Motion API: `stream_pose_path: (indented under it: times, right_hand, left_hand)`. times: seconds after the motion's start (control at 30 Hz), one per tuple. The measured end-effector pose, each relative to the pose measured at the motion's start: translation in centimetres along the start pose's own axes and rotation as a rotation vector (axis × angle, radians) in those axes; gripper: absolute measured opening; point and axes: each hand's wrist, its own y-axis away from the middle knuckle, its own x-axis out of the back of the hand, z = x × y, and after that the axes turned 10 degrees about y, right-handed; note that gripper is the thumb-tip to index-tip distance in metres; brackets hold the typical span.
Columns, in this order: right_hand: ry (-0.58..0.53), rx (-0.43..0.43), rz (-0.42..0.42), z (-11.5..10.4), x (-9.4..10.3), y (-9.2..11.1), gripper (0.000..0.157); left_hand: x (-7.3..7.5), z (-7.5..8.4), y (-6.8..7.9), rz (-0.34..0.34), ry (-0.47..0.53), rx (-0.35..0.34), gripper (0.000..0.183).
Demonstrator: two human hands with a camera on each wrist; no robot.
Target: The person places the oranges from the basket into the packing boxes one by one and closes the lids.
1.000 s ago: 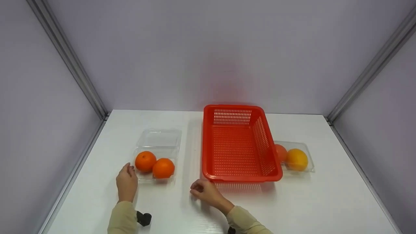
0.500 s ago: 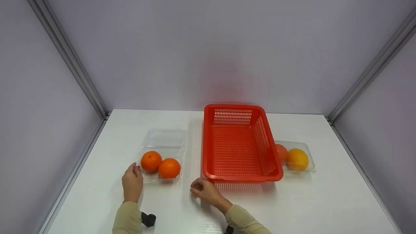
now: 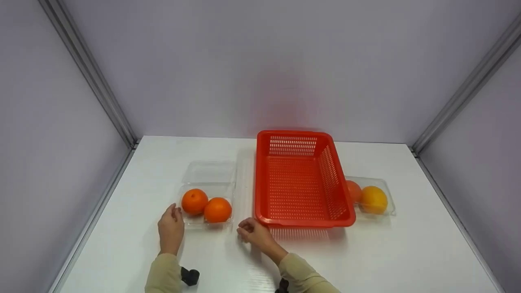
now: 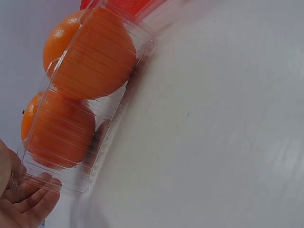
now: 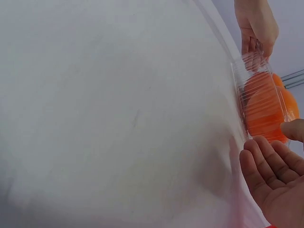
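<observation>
Two oranges (image 3: 217, 210) (image 4: 90, 54) sit side by side in a clear plastic clamshell container (image 3: 210, 172), its lid folded back away from me. My left hand (image 3: 171, 230) pinches the container's left end, thumb (image 4: 7, 166) over the rim and fingers (image 4: 40, 204) at the end wall. On the container's other side, my right hand (image 3: 258, 238) hovers with thumb and fingers apart and nothing between them. Its fingertips (image 5: 249, 154) are near the container's right end in the right wrist view. A red plastic basket (image 3: 301, 223) stands just beyond the right hand.
Right of the basket, a second clear container (image 3: 388, 195) holds a yellow-orange fruit (image 3: 373, 199) and a reddish fruit (image 3: 353, 191), partly behind the basket's wall. Pale upright panels (image 3: 285, 61) enclose the white table (image 3: 390, 252) at the back and both sides.
My left hand has slid the container with the two oranges to the right, toward the basket. The right hand has shifted only slightly; basket and second container look unmoved.
</observation>
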Motion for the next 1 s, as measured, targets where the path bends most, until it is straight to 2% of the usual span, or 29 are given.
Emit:
stream_pose_path:
  times: [0.17,0.4,0.63,0.83,1.0]
  right_hand:
    - [-0.079,-0.037,0.004,-0.1,-0.2,-0.3,0.025]
    - [-0.188,-0.154,0.033,-0.3,-0.4,-0.6,0.030]
    - [-0.298,-0.212,0.069,-0.9,-0.8,-0.5,0.021]
    - [-0.412,-0.262,0.088,-1.0,-1.1,-0.6,0.014]
    - [-0.472,-0.274,0.101,-0.8,-1.2,-0.6,0.010]
  left_hand:
    - [-0.4,0.4,0.2,-0.025,0.006,0.020,0.039]
    - [-1.1,0.4,0.7,-0.028,0.031,0.004,0.038]
    - [-1.2,0.0,1.1,0.025,0.044,-0.041,0.033]
    - [-0.8,0.3,1.2,0.033,0.053,-0.013,0.029]
    - [-0.3,0.6,1.2,-0.003,0.043,0.023,0.029]
